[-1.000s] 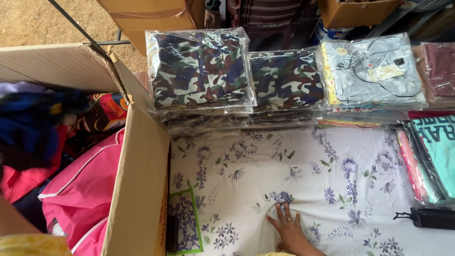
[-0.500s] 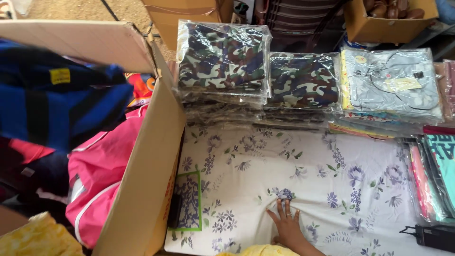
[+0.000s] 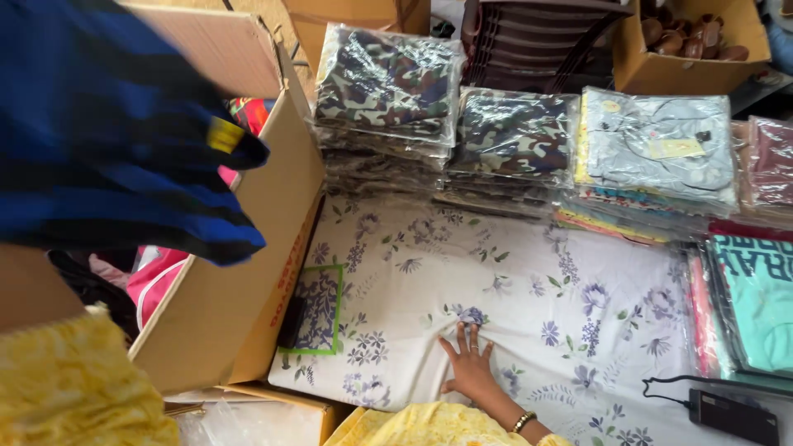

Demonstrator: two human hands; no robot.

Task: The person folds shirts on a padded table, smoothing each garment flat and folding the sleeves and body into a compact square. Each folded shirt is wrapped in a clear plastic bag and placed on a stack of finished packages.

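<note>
The right hand's grip [image 3: 469, 370] is open: fingers spread and lying flat, palm down, on the floral sheet [image 3: 578, 281], clamped on nothing. It rests at the near edge of the sheet, fingertips touching a purple flower in the print, with a beaded bracelet [image 3: 523, 422] on the wrist. The left hand itself is hidden. Only a yellow sleeve [image 3: 74, 388] shows low on the left, so whether that grip is closed cannot be told.

Above the sleeve a blue striped garment [image 3: 107, 140] hangs in the air over the open cardboard box [image 3: 248, 272]. It is blurred, with one corner drooping past the box's right wall. Pink cloth [image 3: 161, 281] lies inside the box. A green-edged packet [image 3: 318, 310] lies on the sheet just beside the box, and a black device [image 3: 731, 415] with a cable sits at the right near corner.

Handling the garment well seems to call for lifting it clear of the box wall so the drooping corner does not snag. The flat right hand should press lightly so the sheet does not bunch.

Farther off, stacks of plastic-wrapped camouflage clothes [image 3: 388, 83] line the sheet's far edge beside grey packs [image 3: 661, 144]. A teal pack [image 3: 760, 297] lies at the right.
</note>
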